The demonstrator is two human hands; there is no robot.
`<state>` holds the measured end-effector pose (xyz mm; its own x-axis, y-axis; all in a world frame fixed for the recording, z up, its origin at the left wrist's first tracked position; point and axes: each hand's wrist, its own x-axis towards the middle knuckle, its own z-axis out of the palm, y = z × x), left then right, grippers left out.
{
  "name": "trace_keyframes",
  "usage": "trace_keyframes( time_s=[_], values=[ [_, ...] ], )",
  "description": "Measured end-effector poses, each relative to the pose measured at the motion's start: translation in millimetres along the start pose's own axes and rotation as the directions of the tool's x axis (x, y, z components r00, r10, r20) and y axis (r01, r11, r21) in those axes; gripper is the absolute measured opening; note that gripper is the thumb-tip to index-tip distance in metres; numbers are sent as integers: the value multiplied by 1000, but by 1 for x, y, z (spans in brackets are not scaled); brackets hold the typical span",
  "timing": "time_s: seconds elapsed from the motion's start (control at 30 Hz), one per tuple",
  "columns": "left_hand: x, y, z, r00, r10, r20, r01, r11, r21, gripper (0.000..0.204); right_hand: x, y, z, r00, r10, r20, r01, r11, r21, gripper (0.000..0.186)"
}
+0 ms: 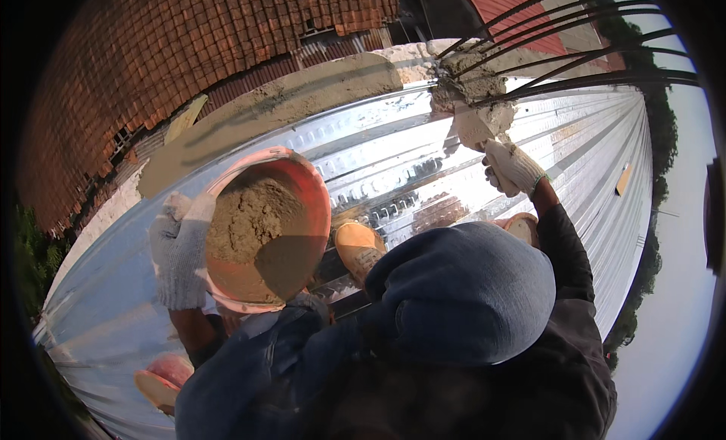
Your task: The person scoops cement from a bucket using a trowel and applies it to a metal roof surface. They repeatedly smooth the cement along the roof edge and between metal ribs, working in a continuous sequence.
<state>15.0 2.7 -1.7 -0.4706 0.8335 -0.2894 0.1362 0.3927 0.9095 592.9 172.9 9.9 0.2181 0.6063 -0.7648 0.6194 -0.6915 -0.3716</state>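
Observation:
My left hand [180, 247], in a white knitted glove, is closed on the left rim of a round orange bucket [324, 206]. The bucket tilts toward me and holds wet grey-brown mortar [249, 221]. At the upper right, my right hand [513, 168], also gloved, is wrapped round the handle of a trowel [470, 128]. The handle itself is mostly hidden by the fingers. The trowel's blade, smeared with mortar, lies against the lump of mortar [499, 115] below the steel bars [560, 83].
Shiny ribbed metal sheeting [393, 149] lies under me, with a tan boot [355, 243] on it beside the bucket. A mortar-coated wall top [302, 92] runs along the far edge, with a tiled roof [166, 69] beyond. Long bars jut to the upper right.

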Motion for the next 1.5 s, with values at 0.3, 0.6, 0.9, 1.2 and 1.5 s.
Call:
trace_keyframes(
  time_s=[0.3, 0.6, 0.9, 1.2, 1.5],
  values=[
    [20, -38, 4, 985, 170, 20, -171, 974, 146, 19, 71, 40, -5, 997, -67, 47, 50, 953, 298, 54],
    [-5, 14, 23, 993, -89, 84, 90, 996, -10, 18, -40, 33, 16, 951, -290, -111, 266, 945, -189, 47],
    [-19, 47, 52, 999, -50, 16, 42, 952, 303, 37, -85, -46, 110, 274, -885, 376, 780, -24, -625, 28],
    [-27, 74, 74, 998, 31, 59, -50, 928, 370, 40, -88, -113, 200, 413, -686, 599, 691, -191, -697, 23],
    [-35, 61, 63, 995, 92, 24, -95, 947, 308, 23, -101, -87, 222, 386, -447, 807, 832, -210, -514, 20]
  ],
)
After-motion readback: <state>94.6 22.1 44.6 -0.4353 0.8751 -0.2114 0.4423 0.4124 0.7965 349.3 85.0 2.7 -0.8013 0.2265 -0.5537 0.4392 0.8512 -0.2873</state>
